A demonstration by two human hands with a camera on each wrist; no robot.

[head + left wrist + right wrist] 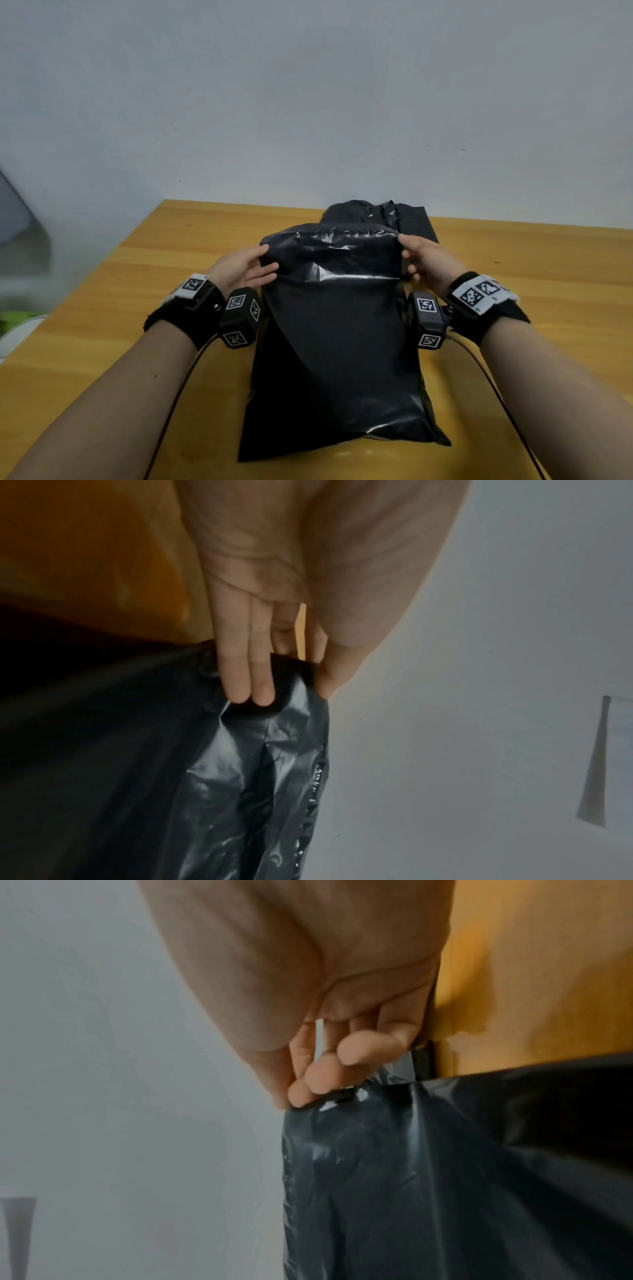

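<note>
A filled black plastic mailer bag lies lengthwise on the wooden table, its far end raised into a flap. My left hand pinches the flap's left edge between thumb and fingers. My right hand pinches the right edge between thumb and curled fingertips. The glossy plastic creases below both grips. What is inside the bag is hidden.
More black plastic bags lie piled behind the flap near the table's far edge. A pale grey wall rises just beyond. A grey object stands off the table at the left. Cables trail from both wrist cameras.
</note>
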